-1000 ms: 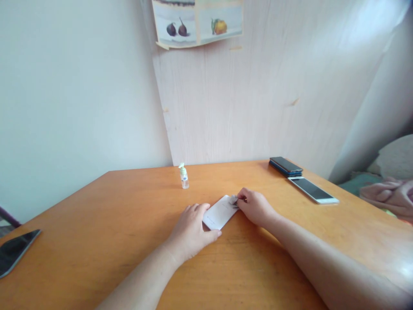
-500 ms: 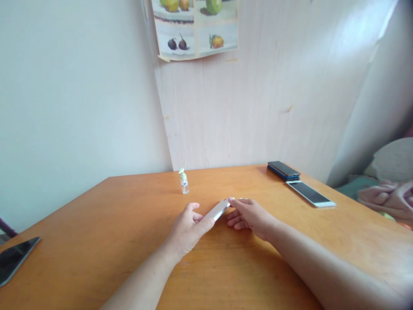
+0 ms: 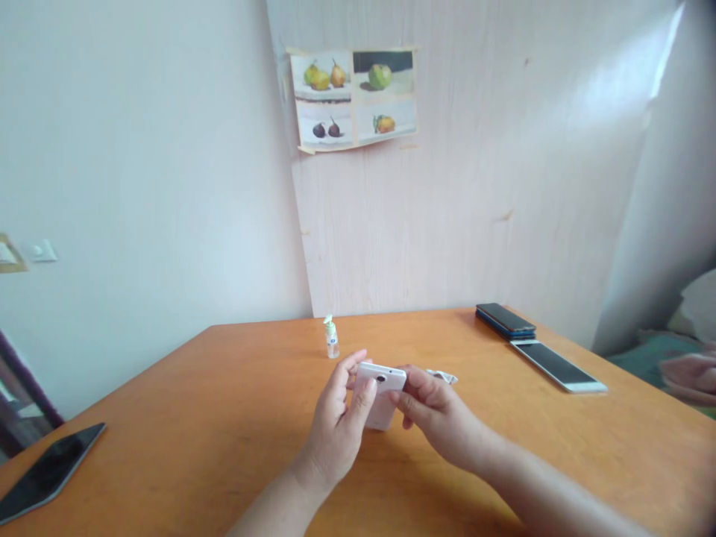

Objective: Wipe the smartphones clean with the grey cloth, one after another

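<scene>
A white smartphone [image 3: 382, 409] is held up over the middle of the table, its back with the round camera lens turned toward me. My left hand [image 3: 341, 418] grips its left side, the thumb lying on the back near the lens. On the opposite edge my right hand [image 3: 439, 414] pinches the phone near its upper corner, thumb on the back. Just behind the right hand lies a small crumpled white packet or tissue [image 3: 444, 377], partly hidden by the fingers.
The wooden table [image 3: 251, 388] carries a small pump bottle [image 3: 332, 341] behind my hands. At right lie a stack of dark phones [image 3: 505, 319] and a white phone with a black screen [image 3: 558, 365]. A dark tablet [image 3: 50, 471] rests at the left edge. Fruit pictures [image 3: 355, 101] hang on the wall.
The white phone has been tipped upright, so its back now faces me. My right hand has closed more firmly on its edge. The camera view has tilted up and shifted left.
</scene>
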The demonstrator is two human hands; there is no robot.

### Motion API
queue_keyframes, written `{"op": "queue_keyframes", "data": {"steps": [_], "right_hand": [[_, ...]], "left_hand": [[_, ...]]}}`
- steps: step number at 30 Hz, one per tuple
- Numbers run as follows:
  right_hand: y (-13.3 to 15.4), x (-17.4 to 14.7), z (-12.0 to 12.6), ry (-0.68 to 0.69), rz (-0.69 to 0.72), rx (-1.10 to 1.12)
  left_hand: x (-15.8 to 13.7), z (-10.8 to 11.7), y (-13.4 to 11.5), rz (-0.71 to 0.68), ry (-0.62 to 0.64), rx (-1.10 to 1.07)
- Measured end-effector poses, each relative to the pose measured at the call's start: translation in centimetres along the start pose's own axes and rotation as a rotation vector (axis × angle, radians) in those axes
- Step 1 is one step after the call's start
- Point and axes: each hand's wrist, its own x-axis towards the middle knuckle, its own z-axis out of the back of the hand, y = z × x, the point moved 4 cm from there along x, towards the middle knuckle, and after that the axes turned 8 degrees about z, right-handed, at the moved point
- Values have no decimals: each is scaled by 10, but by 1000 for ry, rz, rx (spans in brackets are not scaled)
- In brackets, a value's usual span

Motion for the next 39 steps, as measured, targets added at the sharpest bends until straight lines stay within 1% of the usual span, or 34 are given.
{"op": "queue_keyframes", "data": {"steps": [2,5,13,17,21,25,29,33,39], "right_hand": [[2,-2,-5,21,32,-33],[5,-3,-7,4,49,-63],[20,-5,-10,-29,51,-170],[21,-8,-11,-62,103,-256],[18,-7,-10,-80,123,-332],[15,-5,-10,-86,112,-367],[15,-5,-10,-100,115,-354],[13,-4,-8,-112,118,-346],[10,-2,-7,-117,89,-409]], "left_hand": [[-4,-2,-4,12,45,-96],[-7,-4,-7,3,75,-156],[-8,-8,-8,-21,101,-175],[-11,-10,-12,-42,130,-170],[-11,-10,-15,-41,129,-170],[-8,-8,-13,-46,115,-139],[-7,-6,-10,-60,91,-84],[-7,-5,-9,-83,31,6],[-5,-4,-12,-77,23,78]]}}
